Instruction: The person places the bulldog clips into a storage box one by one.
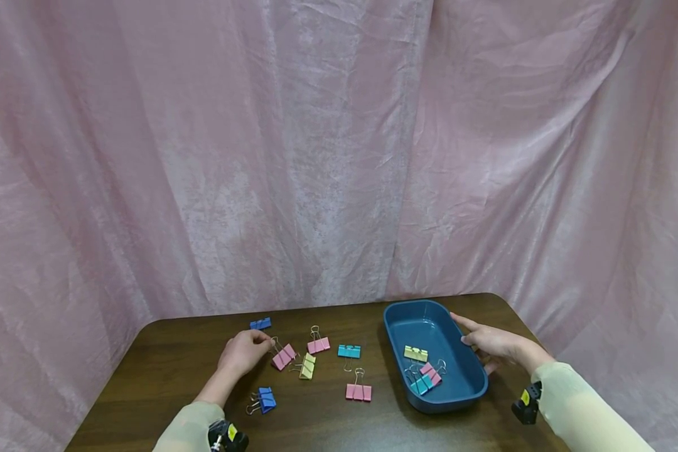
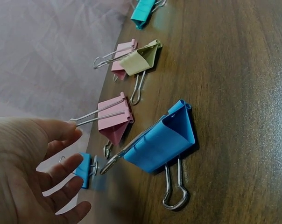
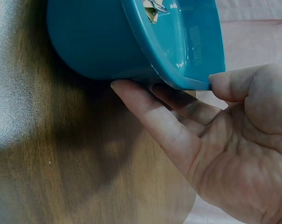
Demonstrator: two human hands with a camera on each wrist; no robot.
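Note:
My left hand (image 1: 242,355) pinches a wire handle of a pink binder clip (image 1: 284,358) between thumb and forefinger. In the left wrist view the other fingers spread loosely below that pink clip (image 2: 113,117), and a large blue binder clip (image 2: 162,142) lies nearer the camera. At the right, my right hand (image 1: 500,345) holds the side of a deep blue plastic tray (image 1: 466,392). The right wrist view has the thumb on the tray's rim (image 3: 152,65) and the fingers against its outer wall. Inside the tray lie a yellow clip (image 1: 415,354), a pink clip (image 1: 431,373) and a teal clip (image 1: 421,385).
More binder clips lie on the brown wooden table (image 1: 305,427): blue (image 1: 260,323) at the back, pink (image 1: 318,345), yellow (image 1: 307,366) and teal (image 1: 349,351) in the middle, another pink (image 1: 358,392) nearer the front. A pink curtain (image 1: 316,157) hangs behind the table.

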